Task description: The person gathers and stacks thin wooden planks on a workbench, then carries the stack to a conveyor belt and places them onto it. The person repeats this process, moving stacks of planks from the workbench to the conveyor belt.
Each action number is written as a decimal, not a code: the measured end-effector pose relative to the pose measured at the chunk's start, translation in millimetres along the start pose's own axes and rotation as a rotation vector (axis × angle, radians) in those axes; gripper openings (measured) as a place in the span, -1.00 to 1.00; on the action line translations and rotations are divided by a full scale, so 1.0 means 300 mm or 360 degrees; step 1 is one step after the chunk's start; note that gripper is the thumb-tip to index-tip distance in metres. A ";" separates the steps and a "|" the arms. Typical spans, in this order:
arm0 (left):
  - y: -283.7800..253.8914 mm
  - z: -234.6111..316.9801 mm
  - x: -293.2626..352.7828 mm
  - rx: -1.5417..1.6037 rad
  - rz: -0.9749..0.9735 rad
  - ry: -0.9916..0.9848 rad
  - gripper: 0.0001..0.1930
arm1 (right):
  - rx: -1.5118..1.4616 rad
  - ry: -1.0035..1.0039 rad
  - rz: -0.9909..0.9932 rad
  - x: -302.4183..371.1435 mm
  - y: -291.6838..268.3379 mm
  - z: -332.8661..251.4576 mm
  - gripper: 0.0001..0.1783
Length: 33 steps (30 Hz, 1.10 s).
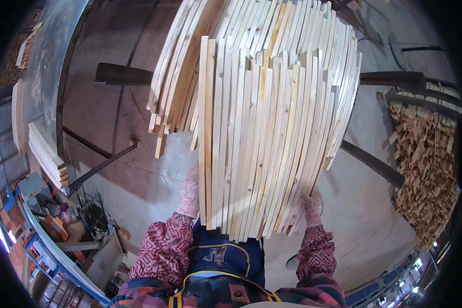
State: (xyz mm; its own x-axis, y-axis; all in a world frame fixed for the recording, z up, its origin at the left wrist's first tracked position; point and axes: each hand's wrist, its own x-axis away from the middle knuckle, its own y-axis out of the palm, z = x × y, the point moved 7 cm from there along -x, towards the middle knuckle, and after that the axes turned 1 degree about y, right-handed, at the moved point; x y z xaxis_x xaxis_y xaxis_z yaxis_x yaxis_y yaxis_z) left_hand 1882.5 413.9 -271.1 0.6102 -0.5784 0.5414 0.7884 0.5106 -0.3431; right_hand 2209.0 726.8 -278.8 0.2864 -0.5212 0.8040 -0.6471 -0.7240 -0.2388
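Observation:
In front of my body a wide row of pale wooden strips (246, 154) lies side by side, the ends nearest me uneven. My left hand (190, 197), in a light knitted glove, presses flat along the row's left side, its fingertips partly hidden in glare. On the opposite side my right hand (311, 205), gloved alike, clasps the outer strips near their close end, with its fingers partly hidden by the wood. Between them, both hands hold the row. Beyond it, a further stack of wooden strips (187, 56) partly disappears behind the held ones.
Dark metal bars (123, 74) stick out on both sides of the wood. A large pile of cut wood (426, 164) stands at right. At left are a metal-topped table (49, 66), several boards (46, 154) and a cluttered bench (69, 231). Concrete floor (138, 179) lies below.

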 end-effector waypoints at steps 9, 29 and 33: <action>0.095 -0.245 -0.182 0.2267 -0.0473 -0.0867 -0.29 | 0.1120 -0.0643 -0.0236 -0.120 -0.039 -0.100 -0.44; -0.182 -0.364 0.551 0.1452 -0.0223 -0.0136 -0.18 | -0.0317 -0.0379 0.0098 0.778 0.247 0.249 -0.49; -0.314 -0.266 0.578 0.1759 -0.0405 0.0136 -0.18 | -0.0260 -0.0772 0.0045 0.879 0.382 -0.039 -0.53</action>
State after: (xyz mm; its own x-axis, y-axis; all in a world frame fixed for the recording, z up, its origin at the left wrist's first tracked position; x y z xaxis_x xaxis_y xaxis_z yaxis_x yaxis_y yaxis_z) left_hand 1920.2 214.9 -206.1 0.4790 -0.7654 0.4297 0.4155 0.6289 0.6572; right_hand 2202.1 511.7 -87.7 0.5372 -0.7173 0.4437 -0.7503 -0.6468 -0.1371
